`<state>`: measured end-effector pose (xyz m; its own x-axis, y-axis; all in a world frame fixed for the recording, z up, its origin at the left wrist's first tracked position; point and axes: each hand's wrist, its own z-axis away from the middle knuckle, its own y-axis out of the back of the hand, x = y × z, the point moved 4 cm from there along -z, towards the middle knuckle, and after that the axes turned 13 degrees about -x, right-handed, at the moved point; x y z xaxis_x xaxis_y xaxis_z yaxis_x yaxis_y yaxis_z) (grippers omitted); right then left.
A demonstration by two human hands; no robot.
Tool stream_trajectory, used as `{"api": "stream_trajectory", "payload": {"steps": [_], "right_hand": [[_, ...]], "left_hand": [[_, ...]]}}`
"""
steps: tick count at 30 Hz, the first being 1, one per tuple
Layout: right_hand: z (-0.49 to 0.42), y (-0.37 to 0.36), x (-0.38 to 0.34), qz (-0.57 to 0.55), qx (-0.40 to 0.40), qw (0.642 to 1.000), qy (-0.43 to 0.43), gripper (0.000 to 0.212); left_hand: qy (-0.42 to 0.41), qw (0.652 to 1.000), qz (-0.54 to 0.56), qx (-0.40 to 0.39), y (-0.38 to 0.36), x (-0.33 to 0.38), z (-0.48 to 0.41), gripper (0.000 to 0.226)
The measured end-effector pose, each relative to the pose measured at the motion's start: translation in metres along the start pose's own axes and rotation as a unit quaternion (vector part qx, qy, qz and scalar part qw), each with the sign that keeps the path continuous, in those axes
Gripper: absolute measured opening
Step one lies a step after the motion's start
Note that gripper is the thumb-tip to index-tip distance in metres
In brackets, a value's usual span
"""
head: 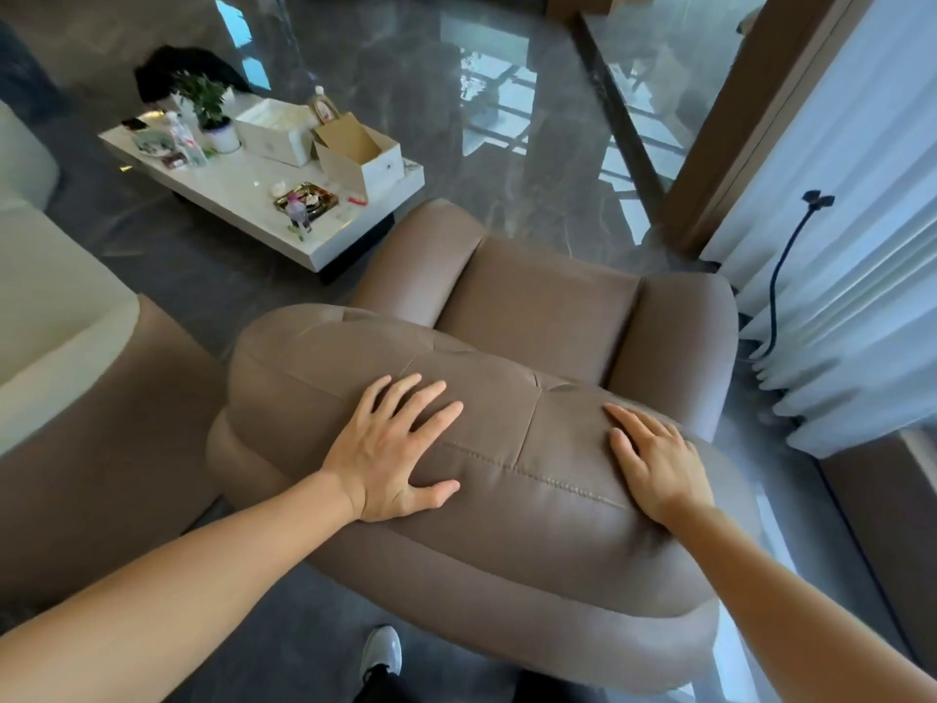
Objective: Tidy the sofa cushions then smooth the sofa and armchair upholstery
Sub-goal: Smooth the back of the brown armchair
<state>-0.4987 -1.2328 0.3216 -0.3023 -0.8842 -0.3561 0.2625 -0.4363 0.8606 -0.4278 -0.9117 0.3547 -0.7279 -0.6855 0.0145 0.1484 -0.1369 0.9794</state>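
A taupe leather armchair (537,307) fills the middle of the view, seen from behind and above its backrest. My left hand (393,449) lies flat, fingers spread, on the top of the padded backrest (512,499), left of its centre seam. My right hand (659,464) presses flat on the same backrest at its right end, fingers apart. Both hands hold nothing. The seat cushion (542,301) and two rounded armrests lie beyond my hands. Part of the sofa (66,347), cream on top with a taupe side, shows at the left edge.
A low white coffee table (324,246) with boxes, a potted plant, bottles and a tray stands beyond the armchair on the glossy dark floor. White curtains (862,220) and a black flexible stand (781,276) are at the right. My shoe (383,652) is below the backrest.
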Motion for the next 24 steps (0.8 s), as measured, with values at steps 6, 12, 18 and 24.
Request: {"api": "stream_trajectory", "payload": {"steps": [6, 12, 18, 24], "right_hand": [[-0.011, 0.022, 0.061, -0.005, -0.032, 0.999, 0.042, 0.047], [-0.013, 0.047, 0.107, 0.018, -0.077, 0.995, 0.066, 0.047], [0.04, 0.075, 0.207, 0.031, -0.074, 0.997, -0.013, 0.053], [0.028, 0.073, 0.164, 0.049, -0.053, 0.991, 0.109, 0.063]], "left_hand": [[0.053, 0.998, 0.003, 0.017, 0.001, 0.067, -0.01, 0.084], [0.12, 0.993, 0.009, -0.016, 0.001, 0.137, -0.02, 0.084], [0.187, 0.98, 0.068, 0.004, -0.006, 0.303, -0.045, 0.086], [0.26, 0.964, 0.061, 0.011, 0.016, 0.322, -0.121, 0.086]]}}
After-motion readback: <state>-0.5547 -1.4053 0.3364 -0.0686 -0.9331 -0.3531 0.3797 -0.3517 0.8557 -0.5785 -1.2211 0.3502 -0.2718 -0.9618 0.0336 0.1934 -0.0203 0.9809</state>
